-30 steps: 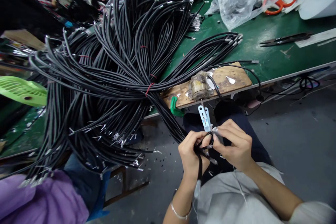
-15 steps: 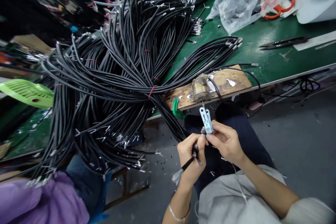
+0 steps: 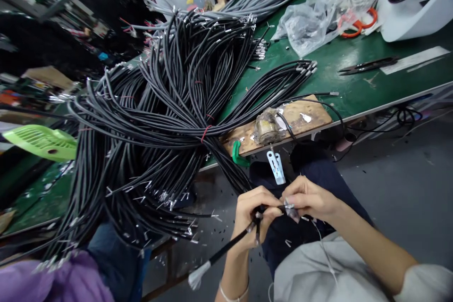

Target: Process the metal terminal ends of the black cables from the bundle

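Just below the table edge (image 3: 389,104), both hands (image 3: 283,207) on cable (image 3: 226,247).

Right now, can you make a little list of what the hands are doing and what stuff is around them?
left hand: grips a black cable with a frayed silver end
right hand: pinches the cable's metal tip, touching the left hand
cable bundle: big black heap, tied with red bands
wooden board: on the green bench's edge
blue blade: hangs below the board
scissors: orange, far side
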Demonstrator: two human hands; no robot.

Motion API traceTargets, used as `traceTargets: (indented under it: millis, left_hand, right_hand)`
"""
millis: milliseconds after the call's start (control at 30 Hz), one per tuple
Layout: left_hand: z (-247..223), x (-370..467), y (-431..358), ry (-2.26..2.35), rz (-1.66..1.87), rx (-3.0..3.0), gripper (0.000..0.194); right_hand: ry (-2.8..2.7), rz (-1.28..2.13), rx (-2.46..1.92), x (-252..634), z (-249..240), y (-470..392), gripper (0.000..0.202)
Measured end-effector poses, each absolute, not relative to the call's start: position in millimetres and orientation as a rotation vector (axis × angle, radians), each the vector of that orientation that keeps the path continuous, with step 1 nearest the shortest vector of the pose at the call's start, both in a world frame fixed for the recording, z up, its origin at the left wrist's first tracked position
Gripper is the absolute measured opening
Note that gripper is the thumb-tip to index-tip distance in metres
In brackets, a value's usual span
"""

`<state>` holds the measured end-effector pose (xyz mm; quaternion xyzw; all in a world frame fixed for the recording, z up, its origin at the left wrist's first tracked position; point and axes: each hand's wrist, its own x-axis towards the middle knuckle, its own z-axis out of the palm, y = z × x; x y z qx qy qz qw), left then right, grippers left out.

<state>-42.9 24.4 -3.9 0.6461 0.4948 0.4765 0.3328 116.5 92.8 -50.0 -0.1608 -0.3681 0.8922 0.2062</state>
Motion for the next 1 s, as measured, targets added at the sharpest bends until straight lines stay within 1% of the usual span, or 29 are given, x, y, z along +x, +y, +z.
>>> traceTargets:
  millis: [67, 133, 233, 300, 400, 500, 633, 767, 900, 1000]
  left_hand:
    - [-7.8, -35.5, 23.1, 1.396, 1.303, 1.658, 0.011]
    - [-10.7, -29.7, 21.3, 1.49, 1.325, 1.621, 0.011]
    - [-13.7, -27.0, 18.8, 1.523, 1.367, 1.55, 0.012]
    - [-15.7, -27.8, 18.0, 1.476, 1.431, 1.501, 0.01]
    - [-18.0, -28.7, 19.2, 1.404, 1.539, 1.421, 0.009]
    - [-17.8, -27.0, 23.8, 1.412, 1.578, 1.367, 0.008]
    - [-14.4, -23.5, 30.6, 1.448, 1.495, 1.386, 0.004]
    - [-10.4, -23.1, 31.4, 1.494, 1.382, 1.37, 0.009]
    - [-8.3, -25.6, 27.8, 1.502, 1.355, 1.412, 0.01]
    - [-7.1, -28.4, 25.4, 1.456, 1.384, 1.483, 0.007]
  right_hand:
    - [-1.067, 2.484, -0.618, 115.0, -44.5, 103.6, 0.035]
    - [-1.124, 2.368, -0.76, 114.3, -36.9, 117.9, 0.032]
    - [-1.164, 2.09, -0.887, 111.3, -24.1, 137.4, 0.037]
    - [-1.22, 1.957, -0.876, 105.9, -16.2, 143.8, 0.042]
    - [-1.209, 2.022, -0.759, 94.5, -9.9, 142.0, 0.046]
    - [-0.958, 2.172, -0.64, 85.4, -12.6, 133.8, 0.045]
    - [-0.728, 2.269, -0.542, 81.5, -20.4, 126.0, 0.04]
    - [-0.687, 2.36, -0.448, 81.1, -26.8, 123.8, 0.044]
    - [-0.676, 2.312, -0.508, 89.8, -46.2, 126.7, 0.048]
    - [-0.813, 2.1, -0.669, 111.1, -59.8, 126.7, 0.038]
